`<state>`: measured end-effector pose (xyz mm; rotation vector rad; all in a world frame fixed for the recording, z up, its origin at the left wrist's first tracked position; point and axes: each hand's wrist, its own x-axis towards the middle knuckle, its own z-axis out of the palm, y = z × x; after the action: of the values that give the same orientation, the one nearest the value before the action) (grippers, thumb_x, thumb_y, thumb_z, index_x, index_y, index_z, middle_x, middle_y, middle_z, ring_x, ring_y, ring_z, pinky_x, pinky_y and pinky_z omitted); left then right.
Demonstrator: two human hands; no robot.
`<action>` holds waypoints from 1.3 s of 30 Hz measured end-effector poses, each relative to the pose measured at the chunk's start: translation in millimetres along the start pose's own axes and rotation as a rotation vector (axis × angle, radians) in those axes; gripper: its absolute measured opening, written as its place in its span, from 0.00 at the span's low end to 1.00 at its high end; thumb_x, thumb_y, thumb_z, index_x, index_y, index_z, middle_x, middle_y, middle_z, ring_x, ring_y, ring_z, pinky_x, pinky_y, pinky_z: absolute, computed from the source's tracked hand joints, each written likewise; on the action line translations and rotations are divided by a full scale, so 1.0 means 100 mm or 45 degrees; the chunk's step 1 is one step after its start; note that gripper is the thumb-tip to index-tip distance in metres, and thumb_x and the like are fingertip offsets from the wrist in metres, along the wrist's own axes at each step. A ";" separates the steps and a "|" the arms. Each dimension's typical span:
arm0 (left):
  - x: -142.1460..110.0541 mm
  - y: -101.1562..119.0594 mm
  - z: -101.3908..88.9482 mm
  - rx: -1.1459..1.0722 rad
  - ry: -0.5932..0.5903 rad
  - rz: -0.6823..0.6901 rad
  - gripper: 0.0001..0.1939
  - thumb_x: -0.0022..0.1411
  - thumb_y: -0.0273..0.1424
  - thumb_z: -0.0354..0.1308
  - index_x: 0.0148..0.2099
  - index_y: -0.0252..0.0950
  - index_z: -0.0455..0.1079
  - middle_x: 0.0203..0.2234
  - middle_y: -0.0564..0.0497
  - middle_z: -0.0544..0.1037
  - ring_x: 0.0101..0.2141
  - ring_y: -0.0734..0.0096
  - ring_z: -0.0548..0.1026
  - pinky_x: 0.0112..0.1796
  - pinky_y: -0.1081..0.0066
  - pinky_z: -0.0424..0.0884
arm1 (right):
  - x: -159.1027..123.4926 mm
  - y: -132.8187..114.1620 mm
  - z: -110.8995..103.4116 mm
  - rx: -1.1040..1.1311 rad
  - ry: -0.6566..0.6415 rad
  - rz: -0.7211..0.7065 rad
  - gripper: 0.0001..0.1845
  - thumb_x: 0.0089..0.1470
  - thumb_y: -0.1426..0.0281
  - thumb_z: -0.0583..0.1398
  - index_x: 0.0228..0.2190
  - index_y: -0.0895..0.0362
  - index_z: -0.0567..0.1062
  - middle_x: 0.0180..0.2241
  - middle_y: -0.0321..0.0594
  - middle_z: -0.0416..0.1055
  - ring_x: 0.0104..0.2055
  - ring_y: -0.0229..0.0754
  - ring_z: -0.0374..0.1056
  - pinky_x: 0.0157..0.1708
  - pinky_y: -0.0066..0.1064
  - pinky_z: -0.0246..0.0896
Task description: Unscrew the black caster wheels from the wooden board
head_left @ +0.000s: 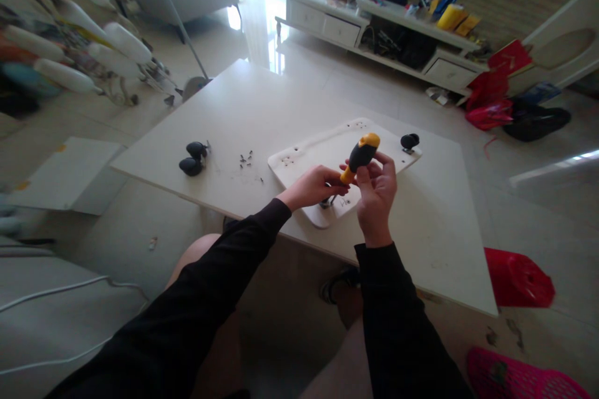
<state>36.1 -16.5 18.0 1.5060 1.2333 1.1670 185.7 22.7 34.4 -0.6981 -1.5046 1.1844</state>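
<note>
In the living room, a low white cabinet (306,14) stands by the far wall; the small objects on it are blurred and hard to name. Before you is the white worktop (262,106), and on it lies the pale board (318,153), partly covered by your hands. Your right hand (378,193) is closed around the yellow and black screwdriver (364,153), its handle tilted up; the tip cannot be seen. Your left hand (316,186) has its fingers gathered at the lower end of this tool, but whether they grip something I cannot tell. Under it, a dark metal part (324,204) is mostly hidden. One black caster (410,141) stands at the board's right corner. Two black wheels (191,166) and some tiny screws (242,161) lie to the left, too small for details.
</note>
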 end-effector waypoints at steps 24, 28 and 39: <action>0.02 -0.04 0.03 0.034 0.100 -0.032 0.08 0.59 0.33 0.72 0.32 0.32 0.81 0.21 0.56 0.76 0.24 0.78 0.69 0.29 0.73 0.64 | 0.02 0.00 0.02 0.005 0.058 -0.046 0.27 0.53 0.55 0.73 0.48 0.46 0.69 0.44 0.32 0.73 0.35 0.37 0.80 0.36 0.33 0.81; 0.02 -0.02 0.02 0.036 0.070 -0.005 0.09 0.59 0.33 0.72 0.33 0.32 0.81 0.22 0.55 0.77 0.26 0.77 0.71 0.31 0.73 0.66 | 0.03 0.02 0.03 0.010 0.090 -0.052 0.30 0.51 0.58 0.75 0.50 0.45 0.68 0.40 0.29 0.74 0.33 0.38 0.81 0.32 0.29 0.80; 0.01 0.01 0.02 -0.002 0.026 -0.047 0.05 0.58 0.29 0.70 0.36 0.32 0.84 0.26 0.51 0.83 0.28 0.74 0.76 0.34 0.72 0.71 | 0.01 -0.06 0.06 0.072 0.065 -0.031 0.29 0.51 0.58 0.74 0.48 0.48 0.68 0.43 0.32 0.77 0.36 0.39 0.81 0.35 0.33 0.82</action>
<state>38.0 -15.5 18.6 1.4673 1.2681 1.1613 180.7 19.8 40.2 -0.6657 -1.4284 1.1781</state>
